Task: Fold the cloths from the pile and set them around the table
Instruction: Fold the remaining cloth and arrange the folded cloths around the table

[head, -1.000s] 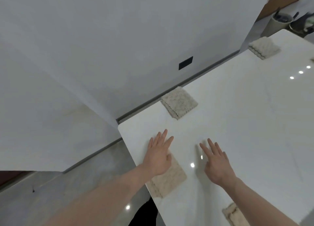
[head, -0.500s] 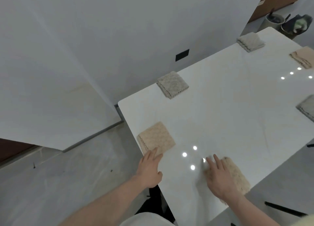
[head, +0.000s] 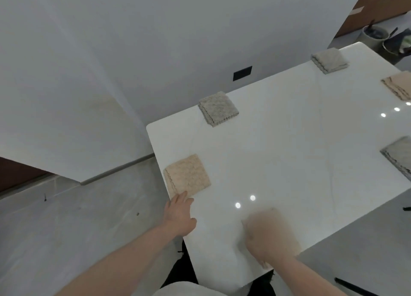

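Note:
Folded cloths lie around the white table (head: 289,157). A beige one (head: 188,176) sits at the near left edge, and my left hand (head: 180,215) lies open just below it with fingertips at its near corner. My right hand (head: 264,242) is motion-blurred over another beige cloth (head: 283,229) near the front edge; its fingers cannot be made out. A grey cloth (head: 219,111) lies at the far left edge and another grey one (head: 330,59) farther along. A beige cloth (head: 399,87) and a grey cloth (head: 398,154) lie at the right.
A white wall with a dark socket (head: 242,73) runs behind the table. Two pots with utensils (head: 375,36) stand beyond the far corner. Grey floor lies to the left and below the table's front edge.
The view has pulled back and more of the table shows. My left hand came off the near beige cloth toward me. My right hand moved right onto the other beige cloth.

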